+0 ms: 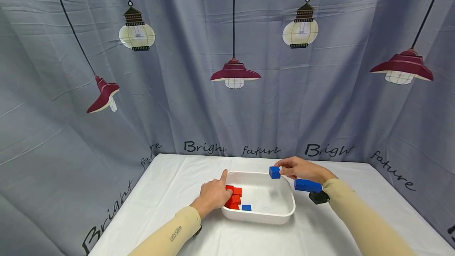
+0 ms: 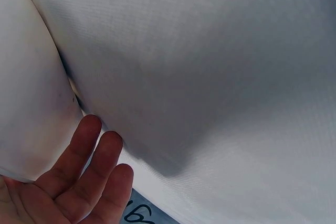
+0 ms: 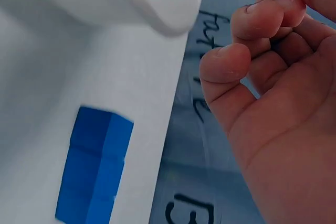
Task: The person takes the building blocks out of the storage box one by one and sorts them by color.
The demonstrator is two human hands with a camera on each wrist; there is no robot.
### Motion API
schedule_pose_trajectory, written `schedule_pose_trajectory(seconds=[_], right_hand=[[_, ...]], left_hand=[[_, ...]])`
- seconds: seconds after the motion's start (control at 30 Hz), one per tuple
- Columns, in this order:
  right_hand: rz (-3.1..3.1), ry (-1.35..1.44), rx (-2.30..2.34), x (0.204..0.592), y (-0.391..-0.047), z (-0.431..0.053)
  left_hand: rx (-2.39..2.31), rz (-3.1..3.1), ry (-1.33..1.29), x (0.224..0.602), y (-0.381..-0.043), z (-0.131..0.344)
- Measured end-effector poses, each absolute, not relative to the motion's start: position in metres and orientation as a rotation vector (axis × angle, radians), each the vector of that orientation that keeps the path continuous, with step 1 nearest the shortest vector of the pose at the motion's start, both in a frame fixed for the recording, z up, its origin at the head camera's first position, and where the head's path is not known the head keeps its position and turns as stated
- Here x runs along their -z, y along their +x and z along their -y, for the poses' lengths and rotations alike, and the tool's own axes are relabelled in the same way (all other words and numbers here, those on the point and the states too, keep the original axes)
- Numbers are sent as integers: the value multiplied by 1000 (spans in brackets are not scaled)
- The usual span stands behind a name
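Observation:
A white plastic bin (image 1: 259, 218) stands on the table. My left hand (image 1: 214, 193) holds its left side, thumb over the rim and fingers (image 2: 107, 153) along the outer wall. Inside, several red blocks (image 1: 235, 200) are grouped at the left, and one blue block (image 1: 246, 208) lies near the front wall. Above the bin's back right rim, my right hand (image 1: 300, 169) pinches a blue cube (image 1: 275, 172) between thumb and fingertips. Below that hand, a row of blue cubes (image 3: 94, 163) lies side by side on the table, just right of the bin.
A white cloth (image 1: 188, 169) covers the table. Behind and at both sides hangs a grey-blue curtain (image 1: 199, 110) printed with lamps and lettering. A dark wrist device (image 1: 318, 197) sits at the right cuff, close to the blue row in the head view.

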State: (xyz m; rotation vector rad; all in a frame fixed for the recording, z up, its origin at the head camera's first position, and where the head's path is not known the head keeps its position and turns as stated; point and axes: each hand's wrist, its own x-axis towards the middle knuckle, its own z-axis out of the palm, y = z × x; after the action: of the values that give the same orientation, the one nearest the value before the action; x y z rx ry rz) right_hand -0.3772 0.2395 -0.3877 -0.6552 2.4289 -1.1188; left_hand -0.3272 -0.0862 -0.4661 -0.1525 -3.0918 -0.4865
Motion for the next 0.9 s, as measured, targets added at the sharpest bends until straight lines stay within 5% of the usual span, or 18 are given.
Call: schedule_pose_trajectory(seconds=[0.9], right_hand=[[-2545, -377, 1252, 413, -366, -346]], left_hand=[[506, 3093, -140, 463, -323, 85]])
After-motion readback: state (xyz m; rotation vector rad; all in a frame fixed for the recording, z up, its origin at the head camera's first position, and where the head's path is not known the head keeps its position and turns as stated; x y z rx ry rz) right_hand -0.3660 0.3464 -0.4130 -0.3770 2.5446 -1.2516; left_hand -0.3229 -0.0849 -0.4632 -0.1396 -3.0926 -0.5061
